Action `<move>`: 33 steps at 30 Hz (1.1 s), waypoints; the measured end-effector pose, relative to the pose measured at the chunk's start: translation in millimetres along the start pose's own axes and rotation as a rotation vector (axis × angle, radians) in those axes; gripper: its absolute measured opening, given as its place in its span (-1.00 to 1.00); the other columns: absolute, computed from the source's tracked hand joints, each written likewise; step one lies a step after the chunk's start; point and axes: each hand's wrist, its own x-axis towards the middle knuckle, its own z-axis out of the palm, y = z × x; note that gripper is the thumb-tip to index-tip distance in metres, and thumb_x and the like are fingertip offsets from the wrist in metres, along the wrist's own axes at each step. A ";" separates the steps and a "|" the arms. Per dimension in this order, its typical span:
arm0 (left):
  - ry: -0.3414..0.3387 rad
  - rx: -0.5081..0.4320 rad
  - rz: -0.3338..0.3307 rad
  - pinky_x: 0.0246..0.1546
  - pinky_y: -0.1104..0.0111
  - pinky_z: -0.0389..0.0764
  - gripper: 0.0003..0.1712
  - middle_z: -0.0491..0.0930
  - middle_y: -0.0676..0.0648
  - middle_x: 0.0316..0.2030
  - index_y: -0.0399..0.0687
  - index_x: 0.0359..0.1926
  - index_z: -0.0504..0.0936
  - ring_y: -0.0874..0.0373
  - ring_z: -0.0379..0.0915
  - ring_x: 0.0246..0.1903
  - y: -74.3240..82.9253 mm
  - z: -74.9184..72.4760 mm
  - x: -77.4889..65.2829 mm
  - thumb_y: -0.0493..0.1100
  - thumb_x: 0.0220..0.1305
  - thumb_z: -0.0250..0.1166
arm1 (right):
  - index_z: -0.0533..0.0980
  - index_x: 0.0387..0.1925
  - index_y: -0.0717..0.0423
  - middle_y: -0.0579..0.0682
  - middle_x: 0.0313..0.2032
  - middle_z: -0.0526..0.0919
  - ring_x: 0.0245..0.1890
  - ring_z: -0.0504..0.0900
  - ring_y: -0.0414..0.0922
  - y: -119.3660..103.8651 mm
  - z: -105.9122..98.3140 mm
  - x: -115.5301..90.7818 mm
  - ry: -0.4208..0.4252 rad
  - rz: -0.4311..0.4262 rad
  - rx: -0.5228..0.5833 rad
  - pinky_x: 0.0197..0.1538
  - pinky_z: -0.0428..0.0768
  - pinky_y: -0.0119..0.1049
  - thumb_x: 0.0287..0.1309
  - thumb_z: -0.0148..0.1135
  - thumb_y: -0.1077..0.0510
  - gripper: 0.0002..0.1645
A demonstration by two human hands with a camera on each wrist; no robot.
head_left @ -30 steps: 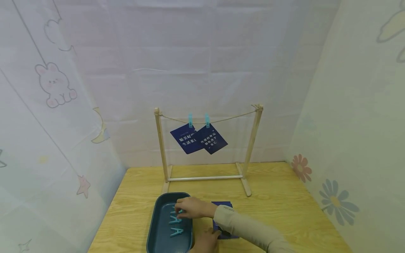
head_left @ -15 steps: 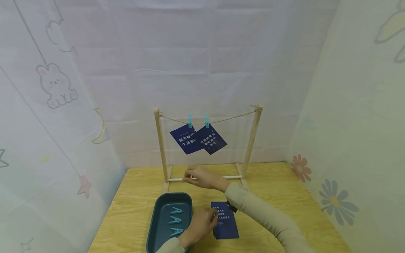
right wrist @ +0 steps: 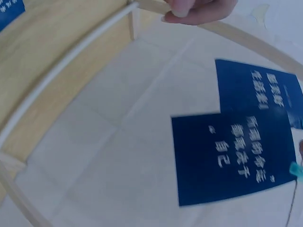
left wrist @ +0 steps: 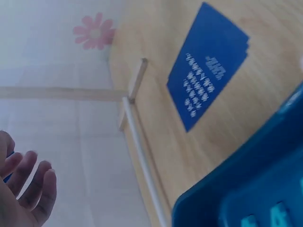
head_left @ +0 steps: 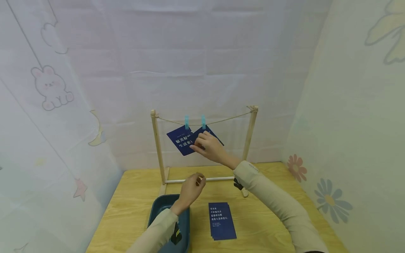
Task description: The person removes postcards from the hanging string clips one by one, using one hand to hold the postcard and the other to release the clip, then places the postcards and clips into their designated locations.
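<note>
Two dark blue cards with white writing hang overlapping from a string: the left card (head_left: 181, 138) and the right card (right wrist: 227, 161). Light-blue clothespins (head_left: 203, 122) fasten them. My right hand (head_left: 210, 147) is raised in front of the right card, fingers bent, with nothing seen between them; it hides much of that card in the head view. Lower and to the left, my left hand (head_left: 191, 188) hovers above the table with loosely curled fingers and holds nothing. In the left wrist view, fingers (left wrist: 38, 189) curve at the lower left.
A wooden frame (head_left: 250, 135) carries the string, with a white bar (head_left: 218, 178) low across it. In front lie a stack of dark blue cards (head_left: 222, 221) and a dark teal tray (head_left: 186, 230) holding light-blue clothespins (left wrist: 279, 215), partly hidden by my left forearm.
My right hand has risen from the tray to the hanging cards. My left hand has moved from beside the card stack up and forward, and clothespins stay lying in the tray.
</note>
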 end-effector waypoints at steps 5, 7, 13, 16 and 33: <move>0.153 -0.094 -0.008 -0.41 0.32 0.62 -0.86 0.61 0.00 -0.40 -0.16 -0.08 0.62 0.17 0.56 -0.44 -1.4 -5.8 30.8 -0.21 0.42 0.24 | 0.47 -0.43 0.16 0.05 -0.35 0.42 -0.34 0.30 -0.01 16.5 -23.8 21.4 0.101 0.043 -0.047 -0.24 0.34 -0.16 0.10 0.47 0.22 -0.73; 0.213 -0.133 -0.014 -0.36 0.26 0.65 -0.84 0.62 -0.07 -0.36 -0.21 -0.07 0.59 0.09 0.59 -0.39 -1.4 -7.2 42.5 -0.23 0.40 0.25 | 0.51 -0.32 0.21 0.12 -0.25 0.44 -0.26 0.33 0.06 23.2 -32.2 30.4 0.117 0.090 -0.077 -0.16 0.36 -0.09 0.10 0.47 0.19 -0.73; 0.290 -0.256 -0.092 -0.18 0.08 0.67 -0.72 0.61 -0.25 -0.20 -0.36 0.02 0.51 -0.14 0.63 -0.24 2.3 -12.8 67.3 -0.23 0.41 0.24 | 0.44 0.20 0.33 0.32 0.13 0.40 0.12 0.34 0.22 39.1 -48.0 50.8 -0.039 0.297 -0.099 0.20 0.32 0.09 0.30 0.31 0.00 -0.38; 0.288 -0.291 -0.132 -0.14 0.03 0.67 -0.69 0.61 -0.30 -0.17 -0.41 0.06 0.50 -0.20 0.64 -0.21 2.3 -12.6 74.5 -0.25 0.41 0.22 | 0.33 0.32 0.35 0.34 0.17 0.40 0.17 0.36 0.22 44.1 -50.6 53.4 -0.165 0.388 -0.053 0.24 0.34 0.10 0.38 0.20 -0.04 -0.31; 0.291 -0.370 -0.199 -0.28 0.06 0.71 -0.65 0.57 -0.40 -0.09 -0.48 0.10 0.40 -0.29 0.64 -0.19 6.2 -9.4 83.6 -0.28 0.45 0.17 | 0.40 0.16 0.42 0.26 -0.04 0.61 -0.04 0.61 0.09 51.5 -47.7 50.9 -0.251 0.560 0.235 0.03 0.59 -0.08 0.47 0.04 0.20 -0.61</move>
